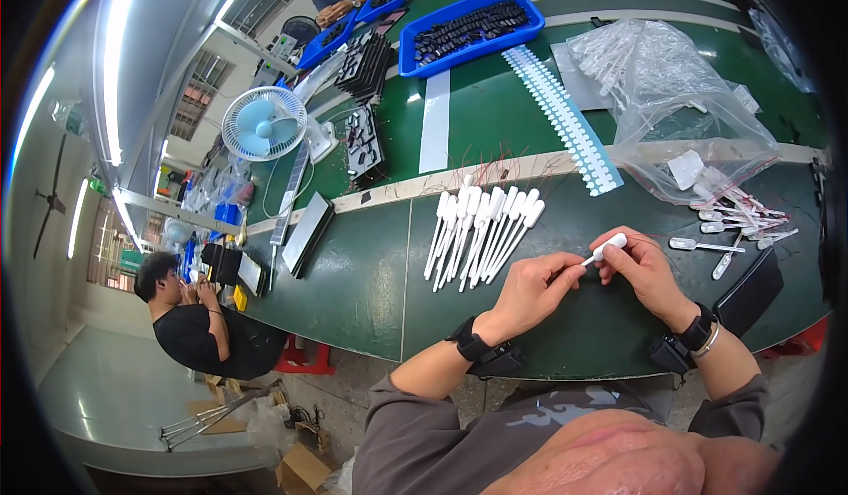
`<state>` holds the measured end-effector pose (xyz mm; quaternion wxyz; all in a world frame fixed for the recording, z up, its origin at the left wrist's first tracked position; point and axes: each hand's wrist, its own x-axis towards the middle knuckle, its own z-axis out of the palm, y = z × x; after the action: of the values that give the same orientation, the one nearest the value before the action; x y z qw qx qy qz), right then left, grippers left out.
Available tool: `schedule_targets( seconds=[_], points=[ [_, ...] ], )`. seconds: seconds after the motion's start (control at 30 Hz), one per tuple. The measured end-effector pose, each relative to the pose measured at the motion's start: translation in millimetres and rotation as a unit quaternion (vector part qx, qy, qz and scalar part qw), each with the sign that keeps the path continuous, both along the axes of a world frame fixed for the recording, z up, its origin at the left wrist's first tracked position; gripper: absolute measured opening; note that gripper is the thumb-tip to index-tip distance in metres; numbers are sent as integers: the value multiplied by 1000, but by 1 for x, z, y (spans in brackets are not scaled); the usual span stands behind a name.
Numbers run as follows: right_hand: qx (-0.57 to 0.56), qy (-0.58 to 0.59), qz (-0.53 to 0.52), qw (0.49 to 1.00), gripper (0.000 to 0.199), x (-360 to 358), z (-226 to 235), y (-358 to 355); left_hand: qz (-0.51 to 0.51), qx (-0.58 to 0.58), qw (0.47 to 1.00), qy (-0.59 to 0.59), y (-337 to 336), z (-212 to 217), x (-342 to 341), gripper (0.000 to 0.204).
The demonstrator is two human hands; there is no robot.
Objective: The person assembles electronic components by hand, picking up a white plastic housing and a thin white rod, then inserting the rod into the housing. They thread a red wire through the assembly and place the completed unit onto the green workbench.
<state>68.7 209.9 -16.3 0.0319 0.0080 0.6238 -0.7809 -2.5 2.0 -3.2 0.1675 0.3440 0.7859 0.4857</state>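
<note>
Taking the fanned batch of white wands (481, 234) as landmark, the single white wand (611, 245) being handled is just to its right, raised above the green surface (353, 305). The left hand (537, 285) has its grip closed in a fingertip pinch on the thin end; the right hand (643, 272) has its grip closed around the wide end, with little gap at either. Such a light pinch could let the smooth wand twist or slip if one side pulled harder than the other. A thin red wire (649, 235) shows by the right fingers and could be tugged or creased if caught between them. Fine wires also stray from the batch's far end, so lifting one wand might drag its neighbours out of line. By count, there is one wand in the hands and somewhat over a dozen in the batch, overlap hiding the exact figure; roughly ten loose white pieces (749, 221), some crossing, lie well right of the batch. There is one clear plastic bag (707, 133) beyond and to its right, one blue strip (565, 124) and one large blue tray (407, 52) beyond it.
</note>
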Motion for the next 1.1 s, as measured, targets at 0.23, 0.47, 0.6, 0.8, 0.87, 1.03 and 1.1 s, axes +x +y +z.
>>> schedule_targets(
  seconds=[0.23,0.47,0.6,0.8,0.87,1.03,1.1],
  points=[
    [-4,-3,8,1000,22,0,1,0,6,-2,1000,21,-1,-2,1,18],
    [3,4,-6,1000,19,-4,1,2,16,26,999,39,0,-8,-5,17],
    [-12,18,-67,998,19,-5,-3,11,28,18,998,49,-2,-4,-9,16],
    [158,141,-285,935,24,-12,12,7,53,-2,989,141,-3,-8,-14,14],
    [243,202,-382,869,26,-13,19,5,58,-13,986,156,-6,-9,-13,14],
    [561,347,-165,733,26,-9,28,26,25,-22,976,217,7,-4,-18,12],
    [527,335,12,781,23,-6,11,26,-12,-24,975,220,2,-5,-16,14]
  ],
)
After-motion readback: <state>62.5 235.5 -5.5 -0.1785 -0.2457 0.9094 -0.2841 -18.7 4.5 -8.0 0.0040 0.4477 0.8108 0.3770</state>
